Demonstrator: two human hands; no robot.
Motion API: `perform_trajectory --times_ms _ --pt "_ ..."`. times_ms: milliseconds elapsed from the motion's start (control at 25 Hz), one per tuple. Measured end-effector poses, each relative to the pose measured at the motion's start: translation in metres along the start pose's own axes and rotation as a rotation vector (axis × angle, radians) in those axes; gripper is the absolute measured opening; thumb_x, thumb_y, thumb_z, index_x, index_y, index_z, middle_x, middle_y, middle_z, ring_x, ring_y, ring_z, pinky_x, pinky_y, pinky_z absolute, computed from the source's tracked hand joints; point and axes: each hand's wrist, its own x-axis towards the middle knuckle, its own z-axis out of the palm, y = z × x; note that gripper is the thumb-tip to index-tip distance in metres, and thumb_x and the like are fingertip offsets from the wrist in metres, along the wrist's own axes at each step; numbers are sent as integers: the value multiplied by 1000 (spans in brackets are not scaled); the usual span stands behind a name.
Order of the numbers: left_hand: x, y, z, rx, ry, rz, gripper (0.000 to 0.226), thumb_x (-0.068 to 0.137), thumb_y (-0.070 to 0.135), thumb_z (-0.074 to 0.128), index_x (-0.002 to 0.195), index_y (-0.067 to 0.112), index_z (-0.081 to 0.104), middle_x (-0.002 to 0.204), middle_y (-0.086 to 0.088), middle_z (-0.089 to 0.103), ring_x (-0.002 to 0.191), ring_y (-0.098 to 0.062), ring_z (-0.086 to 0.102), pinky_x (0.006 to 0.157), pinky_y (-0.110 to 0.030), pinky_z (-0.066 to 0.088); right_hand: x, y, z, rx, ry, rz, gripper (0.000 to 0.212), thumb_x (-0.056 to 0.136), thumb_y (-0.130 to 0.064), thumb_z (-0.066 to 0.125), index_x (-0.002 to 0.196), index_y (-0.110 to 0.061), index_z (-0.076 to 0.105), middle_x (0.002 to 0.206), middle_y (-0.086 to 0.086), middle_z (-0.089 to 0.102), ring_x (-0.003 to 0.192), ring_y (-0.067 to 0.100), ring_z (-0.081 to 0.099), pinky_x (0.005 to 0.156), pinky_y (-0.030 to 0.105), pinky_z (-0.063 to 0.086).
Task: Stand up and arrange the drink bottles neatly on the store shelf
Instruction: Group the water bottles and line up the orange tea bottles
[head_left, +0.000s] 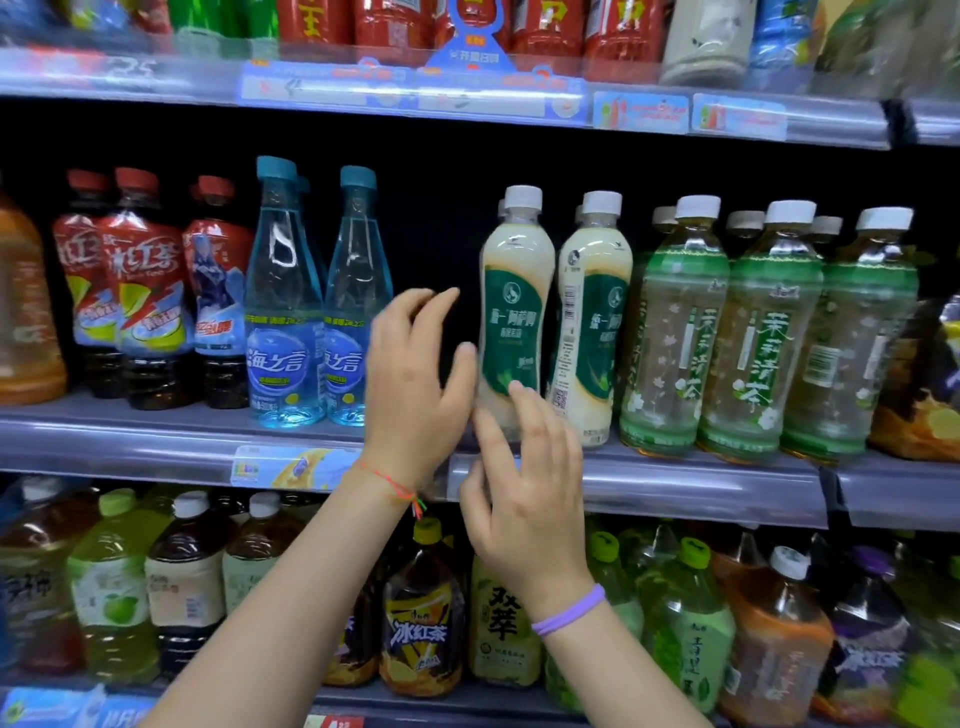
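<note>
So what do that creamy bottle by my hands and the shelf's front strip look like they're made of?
The creamy bottle looks like clear glossy plastic: pale drink shows through above a green printed wrap, under a white ribbed cap that also looks plastic. The shelf's front strip seems to be translucent, shiny plastic over price tags, though blur leaves that open.

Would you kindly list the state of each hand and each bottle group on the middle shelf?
Left hand: open, beside the milk tea bottle.
Right hand: open, fingertips at the bottle's base.
Milk tea bottle: upright, capped, at the shelf edge.
Second milk tea bottle: upright, barcode side facing out.
Green tea bottles: upright, in a row.
Blue water bottles: upright.
Red iced tea bottles: upright.
</note>
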Motion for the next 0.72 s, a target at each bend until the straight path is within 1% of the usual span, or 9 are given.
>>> perform_trajectory --times_ms 80,160,240,320,400,440,520,560,720 --pt "-1 -20 -25 209 185 -13 49 89 17 56 136 6 52 141 -17 45 134 -35 39 115 -45 29 7 -12 6 63 -2 -92 45 92 -17 48 133 -7 60 144 21 48 136 36 42 114 51 30" --pt "-1 -45 -51 296 216 -121 57 87 17 56 143 7 44 150 -18 37 140 -37 31 117 -46 22 17 -32 18 117 -49 -127 46 91 -15 48 135 -6 58 143 20 49 134 36 43 114 50 31" --pt "-1 -69 -68 305 174 -178 65 87 23 56 147 7 37 152 -18 34 140 -37 31 115 -49 26 30 -52 28 206 -116 -45 50 90 -14 51 139 -5 52 142 18 49 132 33 44 111 47 35" --pt "0 -89 -83 271 93 -191 72 89 33 58 150 7 31 148 -18 39 135 -36 38 108 -49 36 55 -77 38 358 -179 161 57 91 -16 55 145 -4 41 142 13 47 133 28 44 109 41 37" --pt "2 -105 -95 216 -27 -201 86 88 44 66 154 9 23 149 -14 42 132 -33 45 97 -47 46 88 -99 48 467 -247 378 68 94 -27 60 151 -7 27 147 10 42 134 24 41 107 32 37" --pt "2 -109 -96 205 -85 -193 94 85 48 69 156 10 18 151 -11 40 131 -30 47 90 -45 49 102 -101 52 487 -281 470 74 93 -33 62 152 -9 23 148 9 41 134 23 41 101 30 37" --pt "-1 -115 -99 173 -154 -163 102 84 50 70 158 14 10 155 -5 37 131 -25 48 80 -40 51 121 -104 57 459 -311 588 81 89 -41 67 150 -11 23 145 9 46 129 25 47 92 31 40" --pt "-3 -117 -101 140 -168 -156 102 84 50 70 158 15 8 155 -4 37 131 -24 47 79 -39 51 123 -105 57 416 -303 610 82 87 -43 69 149 -11 25 142 8 49 127 25 49 91 32 42" --pt "-4 -117 -102 107 -192 -168 98 88 48 65 158 14 5 153 -6 37 131 -26 46 79 -40 51 112 -104 37 195 -212 649 83 89 -47 66 150 -11 23 145 7 46 129 26 49 96 40 48"
